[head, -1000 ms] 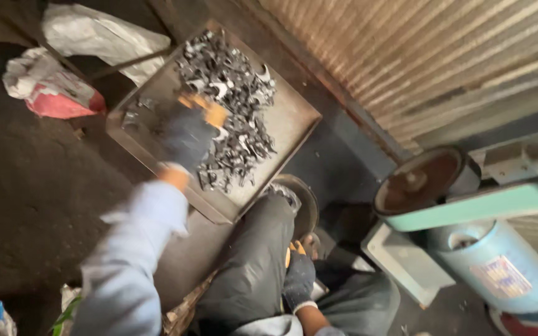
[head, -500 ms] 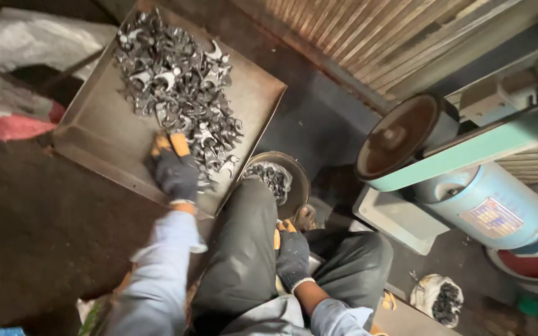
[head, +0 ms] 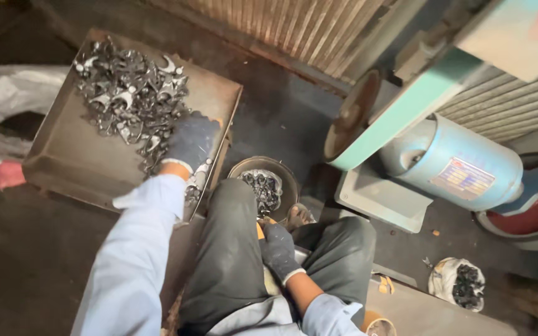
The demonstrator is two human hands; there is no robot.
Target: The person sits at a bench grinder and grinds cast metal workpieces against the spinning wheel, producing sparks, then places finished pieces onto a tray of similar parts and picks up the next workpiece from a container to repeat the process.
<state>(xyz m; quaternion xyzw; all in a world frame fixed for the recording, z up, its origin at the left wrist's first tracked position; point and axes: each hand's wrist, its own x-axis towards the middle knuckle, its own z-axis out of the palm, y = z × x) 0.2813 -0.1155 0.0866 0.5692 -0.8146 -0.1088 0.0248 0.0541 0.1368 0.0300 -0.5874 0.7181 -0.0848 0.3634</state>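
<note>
Left hand [head: 192, 140] in a dark glove is stretched out fwd, arm nearly straight in a light blue sleeve [head: 137, 249], palm down on the near edge of the pile of metal parts [head: 129, 99]. Fingers look curled down into the parts, but can't tell if they're actually clamped on one or just resting, glove hides it. The pile sits in the far half of a big flat metal tray [head: 76, 162] on the person's left; the tray's near half is mostly bare.

Right hand [head: 277, 249], also gloved, is tucked in close btwn the knees w/ the elbow bent. Fingers are curled together, pointing toward the round bowl [head: 284, 174] on the floor just past the knees. Can't tell if it's holding anything. The bowl has a heap of the same dark parts in it.

Off to the right: belt grinder w/ a green belt [head: 406, 106] and a light blue motor [head: 456, 162]. Small white bag of dark bits [head: 462, 283] on the floor by the right leg.
</note>
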